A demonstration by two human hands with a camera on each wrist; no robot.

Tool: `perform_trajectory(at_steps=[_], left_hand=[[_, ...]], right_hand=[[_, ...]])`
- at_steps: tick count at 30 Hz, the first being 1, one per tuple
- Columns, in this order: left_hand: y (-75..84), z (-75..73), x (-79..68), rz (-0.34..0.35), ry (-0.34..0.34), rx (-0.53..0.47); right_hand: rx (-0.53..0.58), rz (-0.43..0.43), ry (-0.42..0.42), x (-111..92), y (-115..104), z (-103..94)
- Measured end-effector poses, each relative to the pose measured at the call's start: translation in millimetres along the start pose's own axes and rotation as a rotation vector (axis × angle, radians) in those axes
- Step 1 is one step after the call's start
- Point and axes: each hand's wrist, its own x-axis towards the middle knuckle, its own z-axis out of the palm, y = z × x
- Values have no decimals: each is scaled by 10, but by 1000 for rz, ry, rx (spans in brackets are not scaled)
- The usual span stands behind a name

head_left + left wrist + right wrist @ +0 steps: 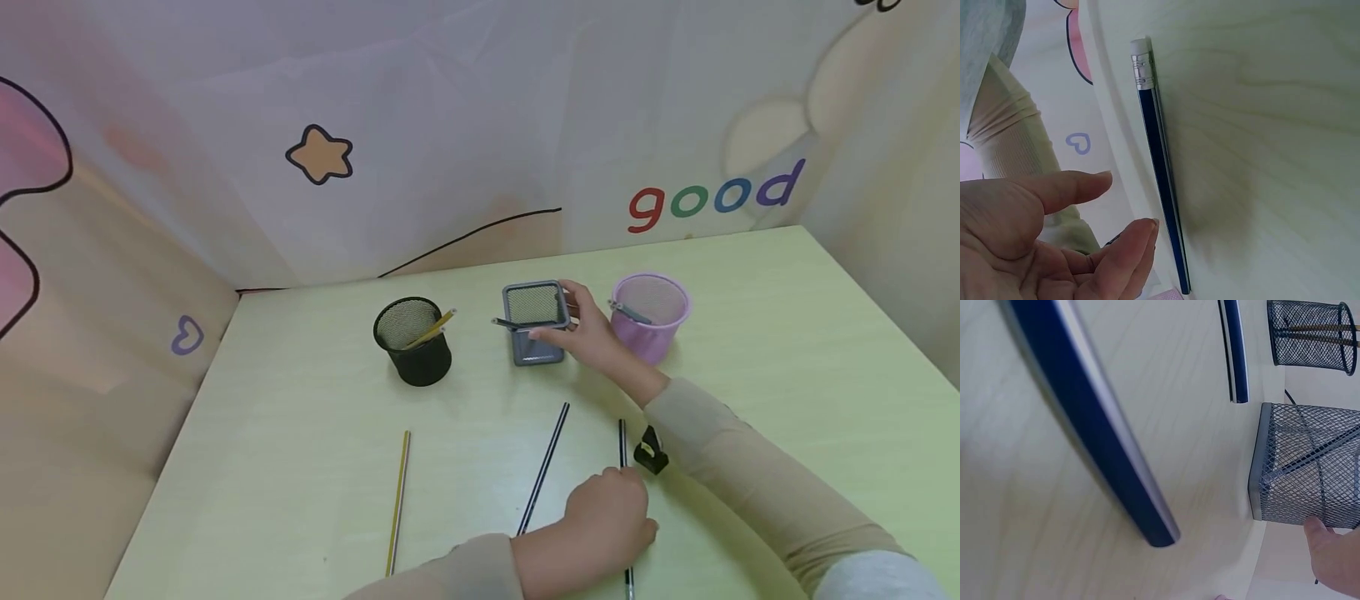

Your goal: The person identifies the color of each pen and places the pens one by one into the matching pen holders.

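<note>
a dark striped pencil [1161, 162] is lying on the table [225, 433] just beside the fingertips of the left hand [603, 517], its long axis running forward from its eraser end [1141, 49]. that hand is hovering nearest it, thumb and fingers parted, holding nothing; the right hand [591, 335], farther forward, is gripping the grey mesh holder [537, 348].

Squarish gray mesh cup [537, 347] standing upright here, skinny navy pencil [622, 442] just lying flat at the cup's 5 o'clock.
</note>
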Motion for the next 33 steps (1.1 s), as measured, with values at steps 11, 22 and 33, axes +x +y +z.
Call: perform_trajectory(at_steps=[11, 22, 33], left_hand=[[88, 87, 86, -66, -30, 88], [72, 117, 145, -51, -116, 57], [41, 123, 152, -16, -131, 41]], right_hand=[[-10, -4, 0, 7, -3, 5], [-12, 1, 2, 21, -8, 18], [-24, 13, 3, 16, -6, 13]])
